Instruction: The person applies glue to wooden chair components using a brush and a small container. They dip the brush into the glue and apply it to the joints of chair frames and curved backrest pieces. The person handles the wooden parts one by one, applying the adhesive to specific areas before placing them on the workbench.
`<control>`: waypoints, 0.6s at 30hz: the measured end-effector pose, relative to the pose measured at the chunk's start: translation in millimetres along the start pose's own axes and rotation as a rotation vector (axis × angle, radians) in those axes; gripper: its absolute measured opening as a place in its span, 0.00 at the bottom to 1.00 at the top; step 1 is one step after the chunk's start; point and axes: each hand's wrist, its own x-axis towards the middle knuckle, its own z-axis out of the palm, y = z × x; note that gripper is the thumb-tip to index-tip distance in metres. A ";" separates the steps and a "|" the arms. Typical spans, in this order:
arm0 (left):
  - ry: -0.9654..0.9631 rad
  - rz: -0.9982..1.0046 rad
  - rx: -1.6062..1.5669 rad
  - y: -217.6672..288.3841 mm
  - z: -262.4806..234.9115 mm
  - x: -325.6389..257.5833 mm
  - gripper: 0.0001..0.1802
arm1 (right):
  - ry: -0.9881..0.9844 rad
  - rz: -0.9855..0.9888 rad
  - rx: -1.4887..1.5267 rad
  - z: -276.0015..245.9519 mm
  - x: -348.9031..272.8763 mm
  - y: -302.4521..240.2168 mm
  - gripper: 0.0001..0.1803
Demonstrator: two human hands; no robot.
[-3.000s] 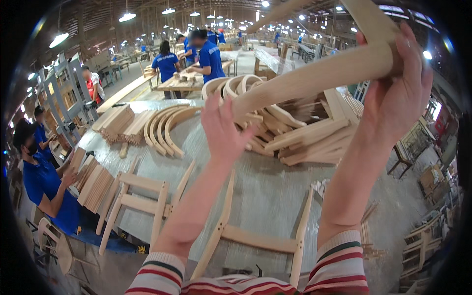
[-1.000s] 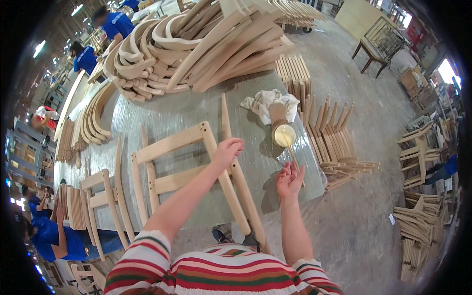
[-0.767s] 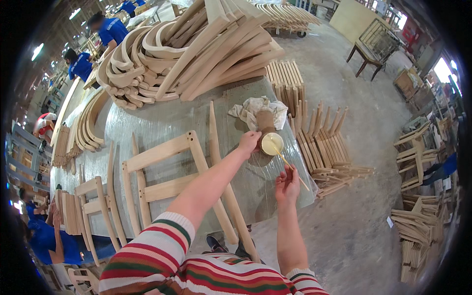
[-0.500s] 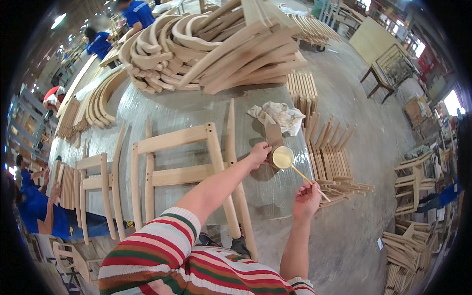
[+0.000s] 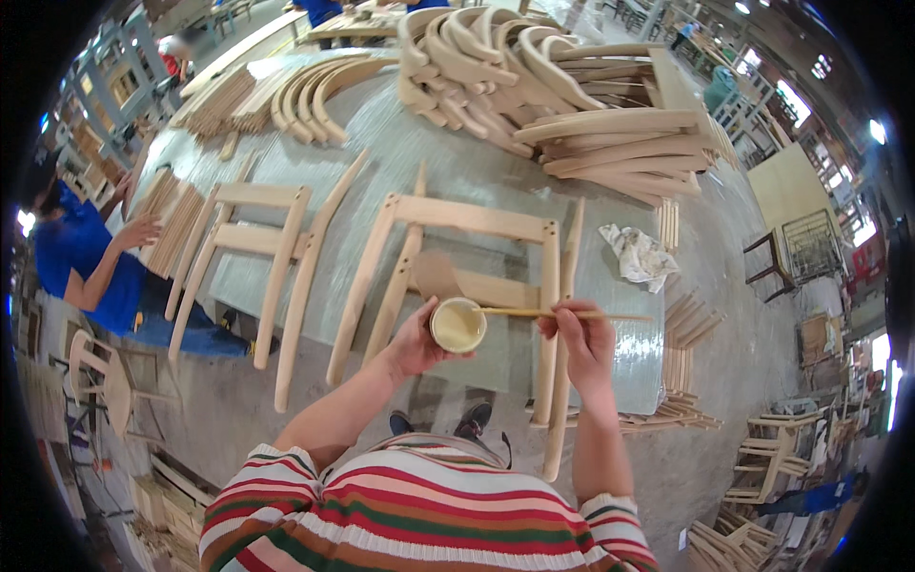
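At frame centre, the left hand [image 5: 412, 345] cups the glue cup [image 5: 457, 325] while the right hand [image 5: 579, 336] pinches the thin stick [image 5: 543, 313]; loading the tip sparingly should prevent drips onto the chair frame [image 5: 467, 219].

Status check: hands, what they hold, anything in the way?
Left hand grips glue cup. Right hand holds thin stick, tip in cup. Chair frame lies just beyond.
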 end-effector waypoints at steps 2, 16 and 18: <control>0.201 0.120 -0.038 10.4 -7.9 -24.9 0.29 | -0.119 -0.028 -0.152 40.4 10.5 0.4 0.06; 0.376 0.484 -0.016 68.7 -52.3 -107.1 0.25 | -0.230 0.126 -0.259 183.2 54.9 55.8 0.10; 0.375 0.519 -0.016 72.2 -51.6 -105.1 0.25 | -0.249 0.205 -0.269 183.7 63.5 72.5 0.10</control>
